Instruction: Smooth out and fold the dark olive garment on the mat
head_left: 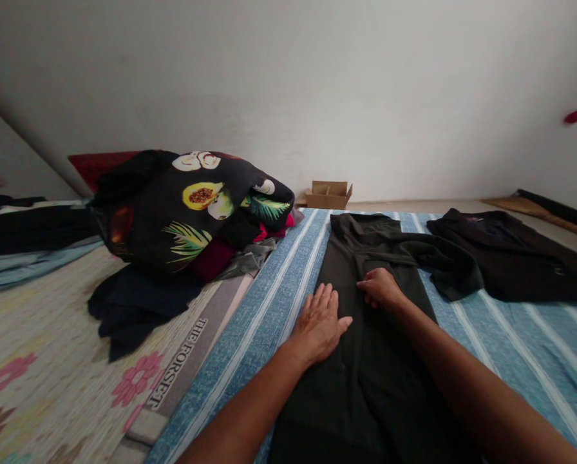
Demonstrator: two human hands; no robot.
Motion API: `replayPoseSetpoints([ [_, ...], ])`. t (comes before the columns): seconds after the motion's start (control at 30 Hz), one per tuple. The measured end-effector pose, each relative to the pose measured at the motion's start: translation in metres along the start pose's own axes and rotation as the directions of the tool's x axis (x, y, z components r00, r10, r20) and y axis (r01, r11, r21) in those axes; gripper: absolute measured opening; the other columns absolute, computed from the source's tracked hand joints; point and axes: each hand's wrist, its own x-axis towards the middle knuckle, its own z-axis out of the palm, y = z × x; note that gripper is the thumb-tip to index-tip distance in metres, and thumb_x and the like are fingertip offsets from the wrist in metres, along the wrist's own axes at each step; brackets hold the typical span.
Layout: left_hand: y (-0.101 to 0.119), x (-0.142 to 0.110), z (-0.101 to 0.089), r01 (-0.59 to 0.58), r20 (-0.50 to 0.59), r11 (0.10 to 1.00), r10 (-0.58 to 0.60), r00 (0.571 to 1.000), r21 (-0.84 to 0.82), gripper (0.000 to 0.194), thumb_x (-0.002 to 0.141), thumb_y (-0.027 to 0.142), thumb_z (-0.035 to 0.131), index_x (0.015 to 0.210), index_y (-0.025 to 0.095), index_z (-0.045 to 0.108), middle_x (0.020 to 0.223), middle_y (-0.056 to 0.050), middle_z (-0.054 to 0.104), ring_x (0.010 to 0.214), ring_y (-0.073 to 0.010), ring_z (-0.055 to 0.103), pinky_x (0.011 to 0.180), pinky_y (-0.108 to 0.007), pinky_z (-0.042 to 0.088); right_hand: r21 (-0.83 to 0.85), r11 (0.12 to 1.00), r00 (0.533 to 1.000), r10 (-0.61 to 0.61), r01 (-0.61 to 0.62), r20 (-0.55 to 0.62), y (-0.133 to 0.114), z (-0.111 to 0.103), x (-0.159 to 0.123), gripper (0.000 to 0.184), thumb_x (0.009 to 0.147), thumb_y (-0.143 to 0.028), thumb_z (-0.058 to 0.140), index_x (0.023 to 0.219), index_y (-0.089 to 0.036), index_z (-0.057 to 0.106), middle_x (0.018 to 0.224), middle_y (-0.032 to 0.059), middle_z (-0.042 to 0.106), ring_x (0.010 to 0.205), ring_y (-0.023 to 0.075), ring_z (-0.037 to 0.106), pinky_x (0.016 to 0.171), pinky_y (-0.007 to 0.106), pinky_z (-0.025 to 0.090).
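Our left hand [320,322] lies flat, fingers spread, on the dark garment [366,361]; our right hand [380,288] pinches a fold mid-cloth. The garment sprawls on the striped sheet [510,348]. Risk, we judge: the loose sleeve [438,264] bunches, skewing the fold.

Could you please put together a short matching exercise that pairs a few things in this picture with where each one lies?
Things:
1. left hand
2. cardboard box
3. fruit-print garment
4. right hand

Places:
A. by the wall beyond the striped blue sheet
B. on top of the clothes pile
C. flat on the left edge of the dark garment
D. pinching a fold near the middle of the dark garment

Pairs: 1-C, 2-A, 3-B, 4-D
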Motion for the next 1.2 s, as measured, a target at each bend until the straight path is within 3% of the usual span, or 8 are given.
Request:
replayPoseSetpoints([
  [0.2, 0.0, 0.0, 0.025, 0.016, 0.051, 1.0, -0.017, 0.999, 0.025, 0.074, 0.087, 0.058, 0.027, 0.141, 0.008, 0.025, 0.15, -0.014, 0.015, 0.138, -0.0258, 0.009, 0.109, -0.05, 0.014, -0.144, 0.989, 0.984, -0.068, 0.045, -0.162, -0.013, -0.001, -0.026, 0.016, 0.083, -0.029, 0.048, 0.091, -0.018, 0.057, 0.076, 0.0083, 0.068, 0.061, 0.0174, 0.064, 0.052, 0.024, 0.04],
  [0.3, 0.0, 0.0, 0.022, 0.022, 0.061, 0.999, -0.024, 0.998, 0.023, 0.072, 0.087, 0.056, 0.027, 0.141, 0.007, 0.025, 0.15, -0.015, 0.015, 0.138, -0.0263, 0.009, 0.109, -0.051, 0.014, -0.352, 0.916, 0.942, -0.274, 0.193, -0.195, -0.024, 0.004, -0.066, 0.018, 0.085, -0.03, 0.045, 0.095, -0.019, 0.056, 0.086, 0.0102, 0.067, 0.077, 0.0221, 0.064, 0.059, 0.027, 0.038],
  [0.37, 0.001, -0.001, 0.016, 0.014, 0.072, 1.0, -0.015, 0.997, 0.027, 0.065, 0.089, 0.048, 0.029, 0.14, 0.008, 0.026, 0.15, -0.015, 0.015, 0.138, -0.0261, 0.011, 0.109, -0.05, 0.015, -0.48, 0.792, 0.878, -0.471, 0.378, -0.088, -0.025, 0.013, -0.098, 0.017, 0.087, -0.028, 0.042, 0.086, -0.02, 0.057, 0.084, 0.0077, 0.067, 0.076, 0.0205, 0.062, 0.06, 0.027, 0.037],
  [0.47, 0.004, -0.012, 0.004, 0.007, 0.079, 1.0, -0.008, 0.997, 0.014, 0.057, 0.091, 0.039, 0.029, 0.139, 0.008, 0.03, 0.149, -0.015, 0.018, 0.138, -0.0248, 0.013, 0.109, -0.048, 0.016, -0.496, 0.618, 0.717, -0.696, 0.611, 0.016, -0.013, 0.031, -0.145, 0.016, 0.087, -0.023, 0.043, 0.08, -0.021, 0.057, 0.078, 0.0041, 0.065, 0.07, 0.0168, 0.058, 0.063, 0.027, 0.036],
  [0.63, 0.015, -0.061, -0.015, -0.035, 0.106, 0.999, 0.038, 0.994, -0.029, 0.054, 0.092, 0.042, 0.03, 0.135, 0.011, 0.037, 0.148, -0.013, 0.024, 0.137, -0.023, 0.017, 0.11, -0.046, 0.021, -0.451, 0.418, 0.395, -0.906, 0.788, -0.15, 0.013, 0.055, -0.19, 0.014, 0.082, -0.017, 0.049, 0.068, -0.02, 0.052, 0.065, 0.0006, 0.058, 0.061, 0.016, 0.05, 0.062, 0.03, 0.035],
  [0.73, 0.018, -0.09, -0.009, -0.076, 0.095, 0.997, 0.076, 0.993, 0.004, 0.051, 0.091, 0.039, 0.036, 0.135, 0.013, 0.038, 0.147, -0.012, 0.026, 0.136, -0.0231, 0.021, 0.108, -0.045, 0.026, -0.435, 0.252, 0.169, -0.961, 0.864, -0.22, 0.015, 0.064, -0.2, 0.022, 0.087, -0.019, 0.044, 0.066, -0.018, 0.052, 0.063, 0.0001, 0.056, 0.062, 0.0146, 0.049, 0.063, 0.029, 0.035],
  [0.83, 0.019, -0.102, 0.008, -0.131, 0.006, 0.99, 0.131, 0.991, 0.061, 0.05, 0.089, 0.036, 0.042, 0.135, 0.015, 0.038, 0.146, -0.011, 0.03, 0.135, -0.0233, 0.024, 0.106, -0.046, 0.031, -0.463, 0.17, 0.043, -0.961, 0.87, -0.271, 0.014, 0.072, -0.205, 0.034, 0.092, -0.021, 0.036, 0.062, -0.017, 0.051, 0.058, -0.0002, 0.052, 0.061, 0.0135, 0.048, 0.063, 0.027, 0.036],
  [1.2, 0.012, -0.098, 0.039, -0.166, -0.227, 0.952, 0.227, 0.947, 0.257, 0.051, 0.087, 0.037, 0.045, 0.132, 0.014, 0.043, 0.141, -0.012, 0.039, 0.131, -0.0255, 0.034, 0.102, -0.047, 0.036, -0.61, 0.199, -0.009, -0.948, 0.767, -0.319, 0.026, 0.086, -0.212, 0.034, 0.09, -0.017, 0.037, 0.059, -0.016, 0.051, 0.058, 0.0026, 0.05, 0.065, 0.0161, 0.049, 0.06, 0.028, 0.036],
])
